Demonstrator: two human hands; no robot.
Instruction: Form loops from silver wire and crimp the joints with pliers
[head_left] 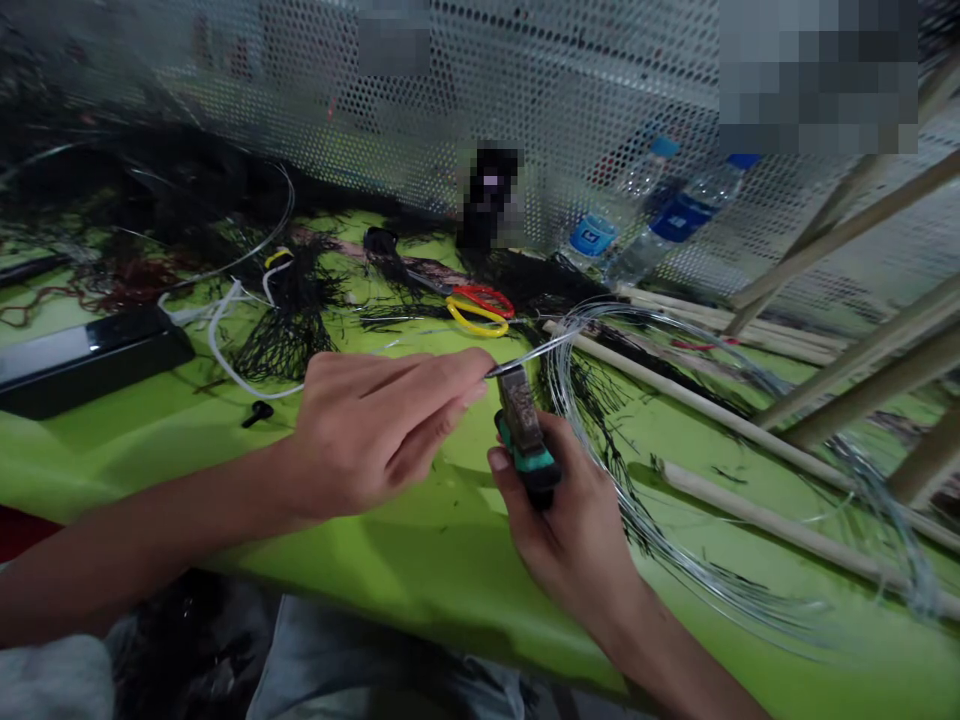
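My left hand (pixel 390 420) is closed in a pinch on the end of a silver wire (pixel 532 353). That wire leads right into a loose coil of wire (pixel 561 385) lying on the green tabletop (pixel 450 560). In my right hand (pixel 581 530) is a pair of pliers (pixel 519 415) with rust-coloured jaws and green and black handles. The tips of the pliers meet the wire just right of my left fingertips. From this angle I cannot tell whether the jaws grip the wire. My right fingers wrap round the handles, partly hidden behind them.
Scissors with red and yellow handles (pixel 480 310) lie behind my hands. Wooden sticks (pixel 705 415) cover the right side. Water bottles (pixel 682 215) lean against a perforated metal panel (pixel 315 100). Black netting (pixel 289 320), a white cable (pixel 221 340), a black earbud (pixel 259 412) and a dark box (pixel 97 355) lie left.
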